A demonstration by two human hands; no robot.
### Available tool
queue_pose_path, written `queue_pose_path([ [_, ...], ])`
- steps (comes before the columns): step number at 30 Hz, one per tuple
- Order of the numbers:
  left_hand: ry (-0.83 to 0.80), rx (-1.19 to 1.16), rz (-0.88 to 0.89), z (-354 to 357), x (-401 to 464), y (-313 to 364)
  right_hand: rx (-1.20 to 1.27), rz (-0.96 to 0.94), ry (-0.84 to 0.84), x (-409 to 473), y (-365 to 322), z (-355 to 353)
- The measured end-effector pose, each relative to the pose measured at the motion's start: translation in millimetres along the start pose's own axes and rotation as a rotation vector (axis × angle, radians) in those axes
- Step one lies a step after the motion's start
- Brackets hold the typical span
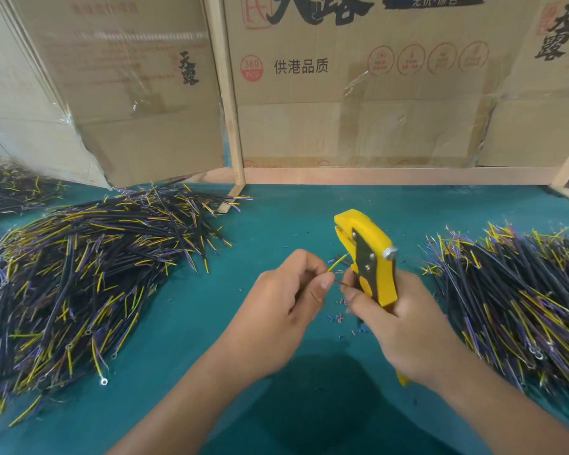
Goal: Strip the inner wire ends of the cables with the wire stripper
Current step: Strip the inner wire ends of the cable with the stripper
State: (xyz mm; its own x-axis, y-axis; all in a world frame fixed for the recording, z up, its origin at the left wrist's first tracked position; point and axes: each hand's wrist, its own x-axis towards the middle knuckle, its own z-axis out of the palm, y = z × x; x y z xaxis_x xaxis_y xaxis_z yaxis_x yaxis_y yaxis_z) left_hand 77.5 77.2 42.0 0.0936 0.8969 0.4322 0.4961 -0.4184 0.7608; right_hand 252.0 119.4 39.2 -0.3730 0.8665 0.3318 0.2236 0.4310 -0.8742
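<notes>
My right hand (404, 326) grips a yellow wire stripper (370, 254), held upright with its jaws pointing up and away from me. My left hand (286, 300) pinches one cable close beside the tool. The cable's body is hidden in my fist. Its thin inner wires (337, 261), one yellow, one blue and one reddish, stick out toward the stripper's lower part. I cannot tell whether a wire end sits inside the tool.
A big heap of black cables (79, 280) with yellow and blue ends lies at the left, another heap (519, 297) at the right. Small insulation scraps (337, 318) dot the green table (276, 224). Cardboard boxes (358, 93) and a wooden frame (225, 93) stand behind.
</notes>
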Motion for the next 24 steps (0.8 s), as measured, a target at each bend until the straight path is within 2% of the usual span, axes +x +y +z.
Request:
queue_pose_path([
  [3,0.005,-0.044,0.004,0.4,-0.1,3.7,0.543,0.154,-0.053,1.5,-0.3,4.8],
  [5,0.018,-0.052,0.0,1.2,-0.1,4.2,0.74,0.226,-0.082,2.4,-0.1,6.4],
  [13,0.039,-0.085,-0.012,0.2,-1.2,7.0,0.718,0.169,-0.132,0.7,-1.1,7.5],
  [24,0.033,-0.081,-0.039,-1.3,-0.7,4.7,0.776,0.191,-0.156,1.7,-0.7,6.6],
])
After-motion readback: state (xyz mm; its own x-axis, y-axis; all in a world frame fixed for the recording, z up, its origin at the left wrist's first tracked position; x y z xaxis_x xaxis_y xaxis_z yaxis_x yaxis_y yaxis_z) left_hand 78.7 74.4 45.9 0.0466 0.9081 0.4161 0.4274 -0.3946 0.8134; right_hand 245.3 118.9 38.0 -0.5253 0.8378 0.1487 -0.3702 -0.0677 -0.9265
